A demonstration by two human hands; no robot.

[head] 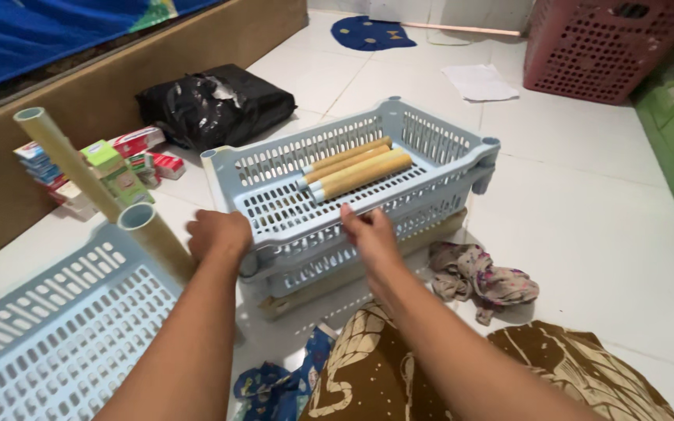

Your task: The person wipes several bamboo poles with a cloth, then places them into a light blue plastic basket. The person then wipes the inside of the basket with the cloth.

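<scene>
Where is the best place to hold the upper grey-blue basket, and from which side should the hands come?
Probably the near long rim of the upper basket, hands coming from the near side. That edge faces the person, and the left hand and right hand are already on it.

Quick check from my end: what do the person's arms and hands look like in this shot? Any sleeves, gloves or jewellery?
Both forearms are bare right up to the bottom edge of the picture, with no sleeves showing. The left hand and right hand are bare too: no gloves, and no watch, bracelet or ring that I can see. Nails look short and unpainted, though they are small in this view.
</scene>
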